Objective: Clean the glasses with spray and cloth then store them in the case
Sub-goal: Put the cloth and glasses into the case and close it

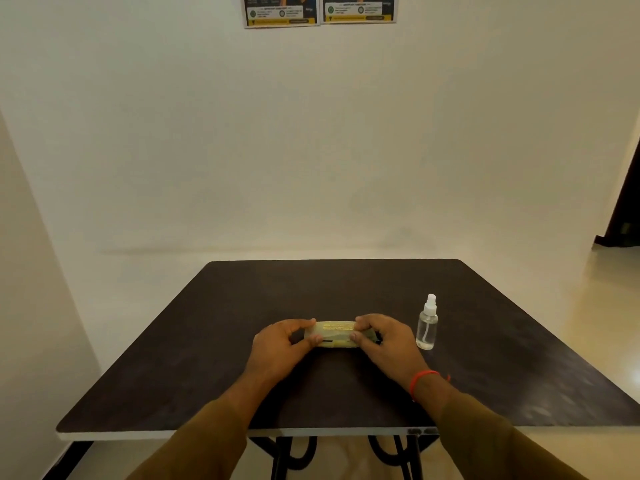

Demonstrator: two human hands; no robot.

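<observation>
Wall (311,133) fills most of the view, a plain off-white surface that meets a side wall at the left. Below it runs a pale cream floor (585,306), glossy enough to catch a soft glare at the far right. A square table (485,375) with a dark brown, faintly mottled top, rounded far corners and a light strip along its near edge stands clear of the wall. Black curved metal legs (287,455) show beneath that near edge. A dark door frame (627,202) cuts into the right side of the room.

Two brown sleeves (207,441) reach in from the bottom of the view and cross the near edge of the table. High on the wall hang two posters (280,10) side by side, cropped by the top of the view, their print too small to read.

The left hand (280,344) and the right hand (384,341) meet near the middle of the table, each with thumb and fingers curled round one end of a pale yellowish case (336,332) with gold lettering. The case lies flat and lengthwise between them, held low at the tabletop. Whether anything lies inside it cannot be told.

A clear spray bottle (428,323) with a white nozzle stands upright just to the right of the right hand, apart from it. A thin red thread (420,379) circles the right wrist.
</observation>
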